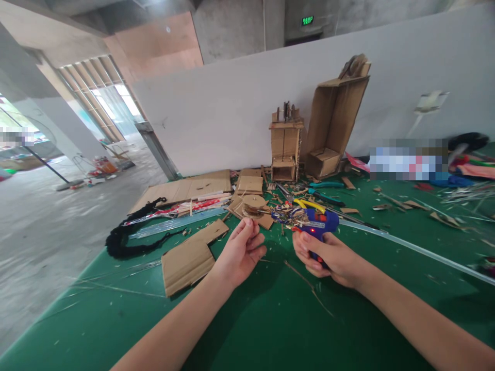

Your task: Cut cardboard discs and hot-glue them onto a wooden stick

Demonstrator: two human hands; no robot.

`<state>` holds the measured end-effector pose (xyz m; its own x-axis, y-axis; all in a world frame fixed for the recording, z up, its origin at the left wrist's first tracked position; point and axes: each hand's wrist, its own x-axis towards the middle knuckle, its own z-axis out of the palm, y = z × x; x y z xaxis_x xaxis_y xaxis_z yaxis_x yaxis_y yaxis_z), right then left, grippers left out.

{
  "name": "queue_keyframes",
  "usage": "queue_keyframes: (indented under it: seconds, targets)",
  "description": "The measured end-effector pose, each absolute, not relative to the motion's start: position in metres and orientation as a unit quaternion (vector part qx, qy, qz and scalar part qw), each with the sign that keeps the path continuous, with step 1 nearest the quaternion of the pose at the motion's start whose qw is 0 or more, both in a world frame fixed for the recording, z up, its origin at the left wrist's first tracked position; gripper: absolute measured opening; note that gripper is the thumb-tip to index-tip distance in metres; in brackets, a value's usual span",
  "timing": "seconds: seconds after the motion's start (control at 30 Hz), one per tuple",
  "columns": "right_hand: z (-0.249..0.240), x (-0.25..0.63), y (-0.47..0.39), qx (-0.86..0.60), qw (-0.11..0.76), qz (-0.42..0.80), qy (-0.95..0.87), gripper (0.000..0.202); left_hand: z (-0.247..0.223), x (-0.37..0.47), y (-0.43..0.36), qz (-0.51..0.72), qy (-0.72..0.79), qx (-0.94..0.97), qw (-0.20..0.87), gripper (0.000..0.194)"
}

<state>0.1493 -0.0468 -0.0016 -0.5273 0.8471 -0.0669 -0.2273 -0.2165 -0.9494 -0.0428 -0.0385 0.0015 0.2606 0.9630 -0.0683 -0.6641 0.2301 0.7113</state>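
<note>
My right hand [325,257] is wrapped round the handle of a blue hot glue gun [315,225], whose small red light is lit. A long clear glue stick [421,248] trails from the back of the gun to the right. Bits of debris cling about its front end. In my left hand [243,247], a small brown cardboard piece [252,211] is pinched between thumb and fingers. The gun's nozzle points left at this piece; whether they touch I cannot tell. An L-shaped cardboard sheet [189,257] lies left of my left hand.
On the green table [270,319], a small cardboard structure [286,147] and a taller cardboard box [334,121] stand against the white partition [228,108]. Pliers with yellow handles [309,204], scraps, and black fluffy yarn [124,242] lie around. A thin twig-like strand [309,286] lies in front.
</note>
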Motion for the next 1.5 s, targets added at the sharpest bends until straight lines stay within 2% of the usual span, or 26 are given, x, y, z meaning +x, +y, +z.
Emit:
queue_keyframes:
  seconds: [0.47,1.27,1.5]
  targets:
    - [-0.0002,0.1506,-0.0446,-0.318,0.403,0.705,-0.490,0.043,0.0048,-0.0427,-0.0394,0.535,0.265,0.283,0.750,0.026]
    - [-0.0029,0.1489,-0.0477,-0.299,0.370,0.709,-0.521,0.041,0.0039,-0.0439,-0.0411,0.547,0.240,0.252,0.761,0.022]
    - [-0.0003,0.1477,-0.0492,-0.309,0.383,0.701,-0.517,0.037,0.0040,-0.0438,-0.0406,0.550,0.243,0.260,0.755,0.025]
